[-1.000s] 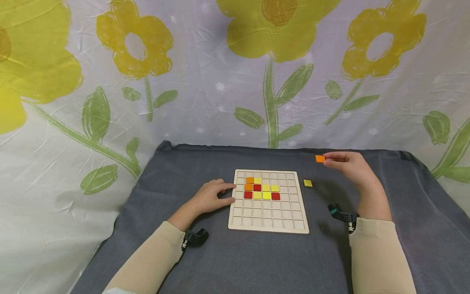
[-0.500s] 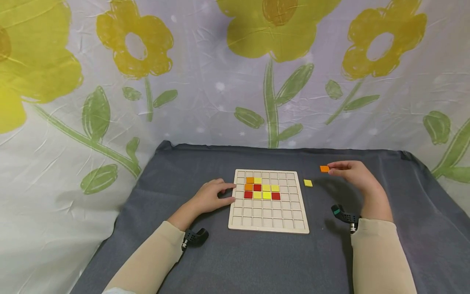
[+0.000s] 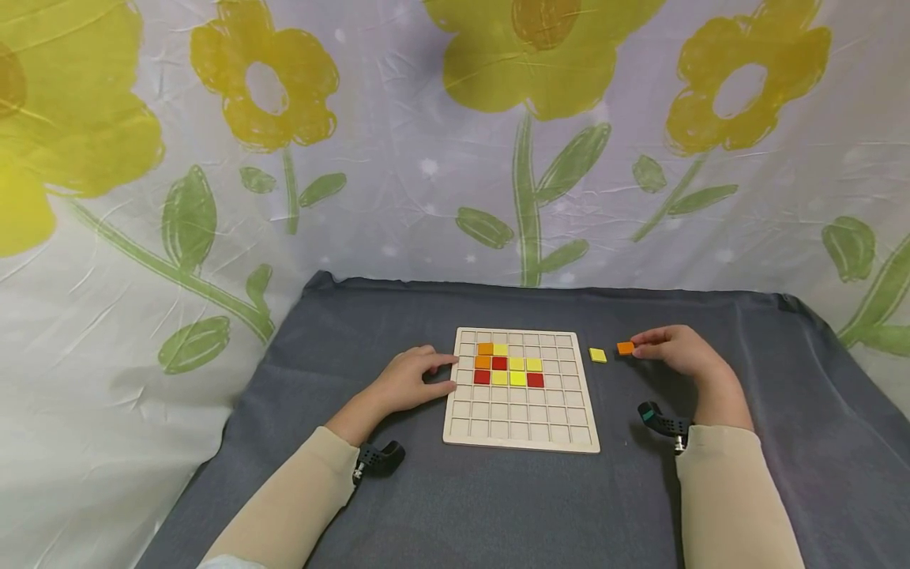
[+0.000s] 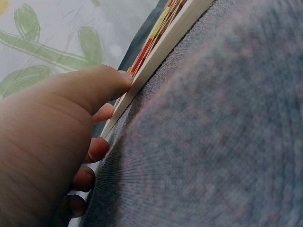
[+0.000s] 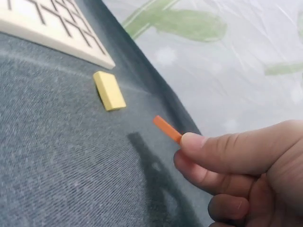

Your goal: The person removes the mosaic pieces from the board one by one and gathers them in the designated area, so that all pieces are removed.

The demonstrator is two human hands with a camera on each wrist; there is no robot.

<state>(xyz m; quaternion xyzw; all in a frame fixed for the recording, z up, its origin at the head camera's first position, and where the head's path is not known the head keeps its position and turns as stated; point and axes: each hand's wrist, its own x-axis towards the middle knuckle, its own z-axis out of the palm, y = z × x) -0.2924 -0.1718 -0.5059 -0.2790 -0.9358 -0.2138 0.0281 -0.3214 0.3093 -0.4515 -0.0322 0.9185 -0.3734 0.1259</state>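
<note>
A pale wooden grid board [image 3: 520, 435] lies flat on the cloth. Several red, yellow and orange square tiles sit in its cells, among them a red tile [image 3: 535, 380] and an orange one [image 3: 485, 348]. My left hand [image 3: 408, 379] rests against the board's left edge, its thumb and fingertips touching the rim. Between thumb and fingers, my right hand [image 3: 675, 349] pinches a loose orange tile [image 5: 167, 129]. In the right wrist view this tile is held above the cloth, its shadow below. Just left of it a yellow tile [image 3: 598, 356] lies on the cloth, beside the board.
Dark grey cloth [image 3: 441, 506] covers the table. Behind it hangs a pale curtain [image 3: 398, 182] printed with yellow flowers. Each wrist carries a black camera mount, such as the right mount [image 3: 663, 419].
My right hand has come nearer and lower with the orange tile, which now hovers right beside the loose yellow tile. The left hand and the board stay put.
</note>
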